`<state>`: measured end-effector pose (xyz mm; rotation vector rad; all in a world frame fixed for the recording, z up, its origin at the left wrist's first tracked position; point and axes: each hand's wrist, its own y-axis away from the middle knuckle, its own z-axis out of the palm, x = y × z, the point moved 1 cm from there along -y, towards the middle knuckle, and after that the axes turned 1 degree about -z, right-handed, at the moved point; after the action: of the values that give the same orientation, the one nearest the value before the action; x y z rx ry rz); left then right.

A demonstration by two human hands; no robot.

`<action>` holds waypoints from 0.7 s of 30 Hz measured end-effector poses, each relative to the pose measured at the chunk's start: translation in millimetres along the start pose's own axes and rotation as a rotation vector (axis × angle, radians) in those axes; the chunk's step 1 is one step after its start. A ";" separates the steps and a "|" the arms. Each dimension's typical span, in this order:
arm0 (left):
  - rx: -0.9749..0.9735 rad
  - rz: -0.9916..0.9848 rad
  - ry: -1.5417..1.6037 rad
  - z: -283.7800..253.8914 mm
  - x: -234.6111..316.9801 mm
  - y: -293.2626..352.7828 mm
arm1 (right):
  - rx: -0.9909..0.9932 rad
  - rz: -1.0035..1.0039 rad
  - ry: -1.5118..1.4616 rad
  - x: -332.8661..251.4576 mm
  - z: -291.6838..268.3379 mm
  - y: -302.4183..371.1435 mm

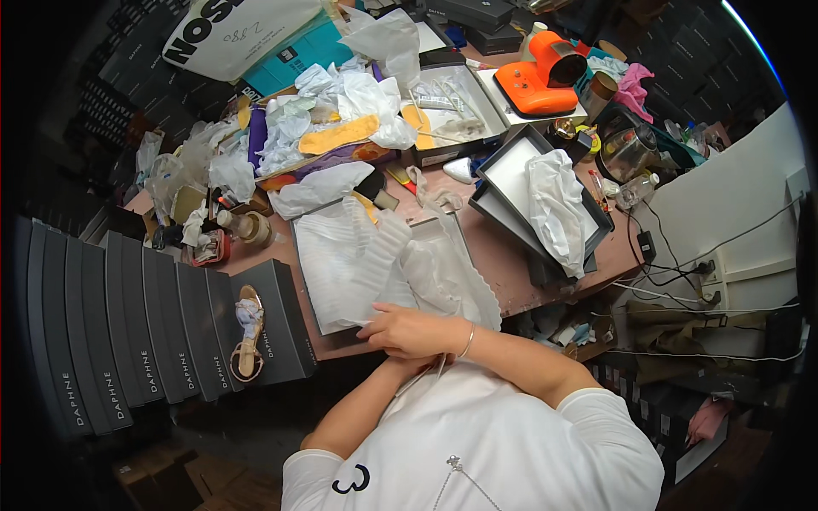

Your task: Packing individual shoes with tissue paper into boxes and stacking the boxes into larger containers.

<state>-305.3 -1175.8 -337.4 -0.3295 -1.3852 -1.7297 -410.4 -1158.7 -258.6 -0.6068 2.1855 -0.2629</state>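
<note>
Right hand point(407, 330) crossed over left hand point(412, 363) (the latter mostly hidden), grip of each not discernible, white wrapping point(354, 268) just beyond, sandal point(248, 352) on grey box point(288, 330).

Shoe workshop, grey shoeboxes point(162, 328), sandal point(247, 351), cluttered workbench point(501, 274)

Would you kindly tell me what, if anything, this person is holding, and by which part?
It cannot be told: the right hand crosses over the left hand, hiding most of it, and neither shows a clear hold.
</note>
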 end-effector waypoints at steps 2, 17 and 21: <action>0.055 -0.047 0.216 -10.0 -9.1 -12.8 | 0.183 0.259 -0.169 -1.9 -10.3 7.9; 0.142 0.145 0.718 -14.9 7.2 -8.1 | 0.233 0.965 0.153 100.5 51.5 117.1; 0.331 0.300 0.831 -45.1 5.1 -27.8 | 0.591 0.925 -0.417 78.4 -2.8 130.0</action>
<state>-315.6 -1218.2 -367.9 0.3283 -0.9090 -1.1451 -498.0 -1086.6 -359.5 0.6279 1.6458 -0.2308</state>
